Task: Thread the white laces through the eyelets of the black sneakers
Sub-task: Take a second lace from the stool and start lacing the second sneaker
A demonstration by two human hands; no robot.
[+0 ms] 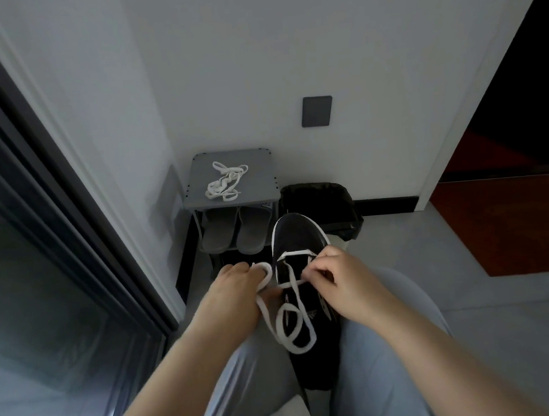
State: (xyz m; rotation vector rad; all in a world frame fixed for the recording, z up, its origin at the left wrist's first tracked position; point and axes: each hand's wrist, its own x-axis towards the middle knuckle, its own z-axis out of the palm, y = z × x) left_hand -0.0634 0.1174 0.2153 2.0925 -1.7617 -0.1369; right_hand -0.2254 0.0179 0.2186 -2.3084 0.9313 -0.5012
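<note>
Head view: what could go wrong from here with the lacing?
The white lace lies in a slack loop over the black sneaker; it may twist or knot as the left hand pulls. The right hand pinches the lace close to the sneaker, where it might slip. The sneaker sits between the legs and may shift.

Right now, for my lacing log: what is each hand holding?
Left hand: holds a loop of the white lace.
Right hand: pinches the same lace over the black sneaker.
</note>
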